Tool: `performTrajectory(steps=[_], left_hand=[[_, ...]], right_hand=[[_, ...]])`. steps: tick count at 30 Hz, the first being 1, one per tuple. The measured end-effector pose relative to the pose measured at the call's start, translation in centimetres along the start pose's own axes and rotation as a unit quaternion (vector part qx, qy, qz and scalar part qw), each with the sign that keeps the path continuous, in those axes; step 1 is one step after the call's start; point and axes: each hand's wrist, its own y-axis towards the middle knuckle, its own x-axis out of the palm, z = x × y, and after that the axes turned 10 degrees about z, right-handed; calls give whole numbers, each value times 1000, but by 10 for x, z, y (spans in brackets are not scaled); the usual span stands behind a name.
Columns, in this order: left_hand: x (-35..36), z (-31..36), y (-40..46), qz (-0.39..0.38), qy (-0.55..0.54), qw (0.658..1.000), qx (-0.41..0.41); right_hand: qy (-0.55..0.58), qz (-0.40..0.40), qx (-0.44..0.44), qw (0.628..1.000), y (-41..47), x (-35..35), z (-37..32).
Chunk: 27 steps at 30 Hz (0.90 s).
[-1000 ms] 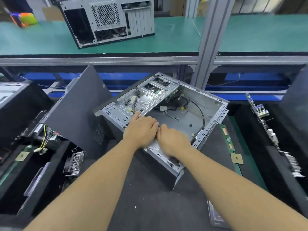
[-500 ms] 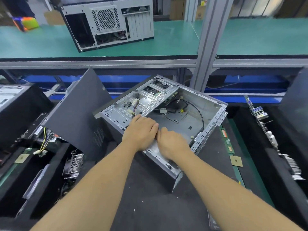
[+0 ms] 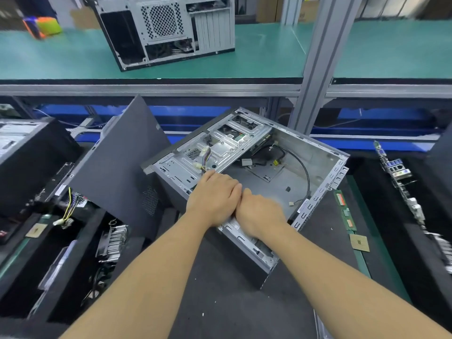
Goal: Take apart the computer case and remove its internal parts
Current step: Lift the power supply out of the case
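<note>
The open computer case [image 3: 325, 172] lies on its side on the dark mat, its bare metal inside facing up. A silver drive cage [image 3: 227, 145] fills its far left part. A bundle of coloured wires with a white plug [image 3: 205, 162] hangs over the cage, and a black cable [image 3: 304, 167] loops across the case floor. My left hand [image 3: 212, 199] and my right hand [image 3: 259, 214] sit side by side on the near rim. Their fingers curl down over the rim into the case, and the fingertips are hidden.
A dark side panel [image 3: 117, 165] leans against the case's left. To the left are a heatsink [image 3: 113, 241] and a black tower [image 3: 29, 155]. To the right lie a memory stick [image 3: 344, 211], a processor chip [image 3: 359, 242] and a motherboard [image 3: 398, 172]. Another case [image 3: 166, 30] stands on the green shelf.
Both hands keep their hold on the near rim. The case has turned slightly, its right corner swinging a little to the right.
</note>
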Motion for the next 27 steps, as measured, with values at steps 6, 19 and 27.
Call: performTrajectory(steps=[6,19,27], left_hand=[[-2,0,1,-8,-20,1000,-5],[-2,2,-2,-20,8,1000,2],[-3,1,-1,-16,-5,1000,-7]], right_hand=[[-7,5,-10,1000,5,-4,-1],[-14,8,3,1000,5,-8,-2],[-26,23,-11,999,4,-8,-4]])
